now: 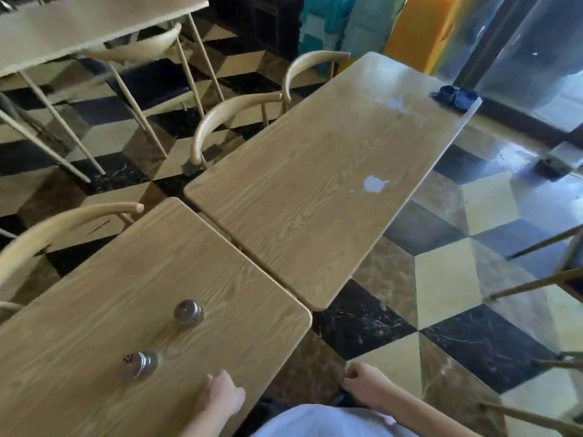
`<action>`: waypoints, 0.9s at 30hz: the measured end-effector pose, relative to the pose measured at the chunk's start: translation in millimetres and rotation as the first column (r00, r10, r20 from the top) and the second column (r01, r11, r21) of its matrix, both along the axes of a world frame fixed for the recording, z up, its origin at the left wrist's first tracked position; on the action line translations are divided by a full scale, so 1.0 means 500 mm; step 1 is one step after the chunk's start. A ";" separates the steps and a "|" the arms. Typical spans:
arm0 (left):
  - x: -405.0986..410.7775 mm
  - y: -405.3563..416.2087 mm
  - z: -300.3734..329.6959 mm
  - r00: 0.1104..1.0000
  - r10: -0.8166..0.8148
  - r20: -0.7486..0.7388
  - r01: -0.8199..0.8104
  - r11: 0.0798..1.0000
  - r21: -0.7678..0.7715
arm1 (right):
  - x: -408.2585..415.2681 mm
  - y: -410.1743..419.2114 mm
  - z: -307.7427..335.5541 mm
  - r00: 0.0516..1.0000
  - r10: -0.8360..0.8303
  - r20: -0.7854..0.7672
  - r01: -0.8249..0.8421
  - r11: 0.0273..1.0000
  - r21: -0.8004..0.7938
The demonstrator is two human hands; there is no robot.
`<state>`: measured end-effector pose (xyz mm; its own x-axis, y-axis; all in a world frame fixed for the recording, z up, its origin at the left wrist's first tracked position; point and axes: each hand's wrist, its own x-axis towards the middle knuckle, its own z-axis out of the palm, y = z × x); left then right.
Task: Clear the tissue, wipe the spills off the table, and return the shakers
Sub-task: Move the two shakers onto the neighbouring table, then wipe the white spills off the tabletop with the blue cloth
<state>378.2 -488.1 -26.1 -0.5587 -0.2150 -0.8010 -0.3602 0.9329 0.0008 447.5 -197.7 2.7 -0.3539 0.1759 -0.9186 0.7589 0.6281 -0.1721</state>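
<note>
Two glass shakers with metal lids stand on the near wooden table [94,310]: one shaker [188,312] toward the middle, the other shaker [139,363] closer to me. My left hand [222,393] hovers over the near table's front edge, fingers loosely curled and holding nothing. My right hand [366,384] hangs beside the table above the floor, fingers curled into a loose fist, nothing in it. On the far wooden table [284,190] lies a white spill [373,183], with a fainter pale spill [396,105] farther back. A dark blue cloth [454,95] sits on the far right corner.
Curved-back wooden chairs [233,121] stand along the left of both tables. A third table [79,23] is at the back left. The floor is patterned in black, tan and cream tiles. More chair legs [536,279] reach in at the right. A glass wall runs behind.
</note>
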 end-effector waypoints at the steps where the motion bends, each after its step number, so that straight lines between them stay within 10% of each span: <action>1: 0.004 0.032 0.005 1.000 -0.006 0.000 0.006 0.999 0.052 | 0.007 0.029 -0.004 0.999 -0.046 -0.010 0.046 0.999 -0.013; 7: 0.056 0.267 0.006 0.987 -0.114 0.116 0.071 0.942 0.327 | 0.075 0.230 -0.017 0.974 -0.225 -0.013 0.225 0.974 -0.030; 27: -0.020 0.798 0.076 0.969 -0.247 -0.018 0.235 0.894 0.381 | 0.286 0.627 -0.067 0.674 -0.738 -0.019 0.735 0.673 -0.085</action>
